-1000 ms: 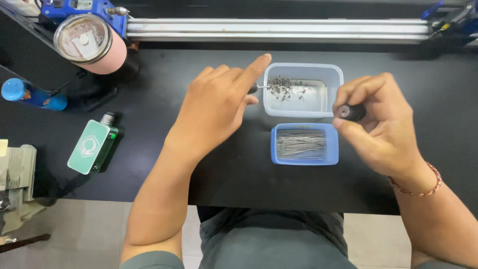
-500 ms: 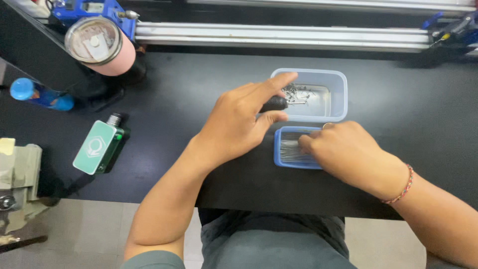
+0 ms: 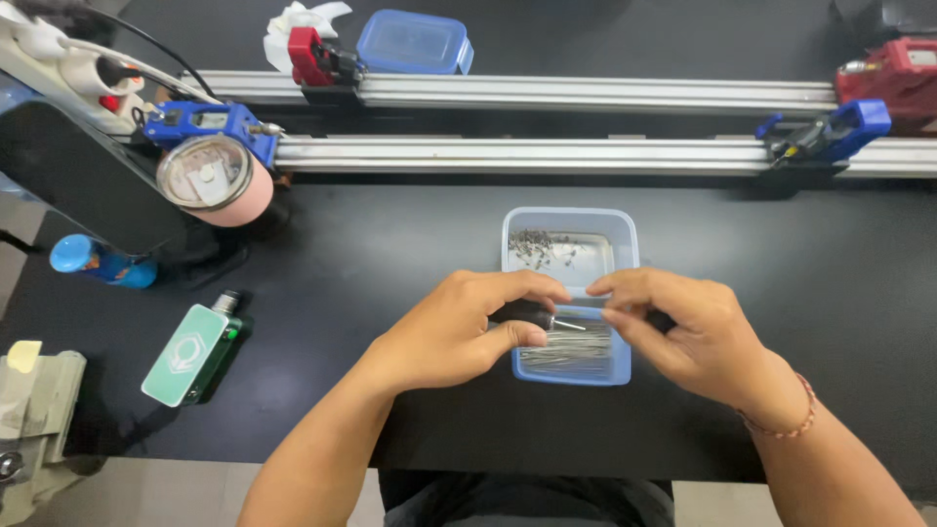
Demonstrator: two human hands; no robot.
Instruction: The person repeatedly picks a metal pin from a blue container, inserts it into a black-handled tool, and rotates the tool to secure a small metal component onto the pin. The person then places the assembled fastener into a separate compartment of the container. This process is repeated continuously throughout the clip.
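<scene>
Black desk (image 3: 371, 244) surface fills most of the view, with two pale metal rails (image 3: 586, 154) running across its far side. At the far left a pink tumbler with a clear lid (image 3: 210, 181) stands below a blue clamp (image 3: 210, 122), a blue bottle (image 3: 98, 262) lies on its side nearer the edge, and a green box-shaped device (image 3: 190, 353) lies flat on the desk.

Toward the middle, the left hand (image 3: 459, 332) is curled around a small black-handled tool (image 3: 527, 314), thumb and fingers closed on the handle. The tool lies roughly level, its long axis running left to right, and its thin metal tip points right toward the other hand. The right hand (image 3: 688, 332) meets it from the opposite side, thumb and forefinger pinched together just at the tip; whether a pin sits between those fingertips is too small to tell. Both hands hover over a small blue tray of thin metal pins (image 3: 576, 356), whose pins lie side by side, also running left to right. Just beyond it, touching or nearly so, stands a larger pale blue tray (image 3: 625, 229) with a scatter of tiny dark parts in its far left corner.

Farther back lies a blue-lidded box (image 3: 415, 44); at the right, a blue clamp piece (image 3: 830, 132) sits on the rail beside a red device (image 3: 893, 73).
</scene>
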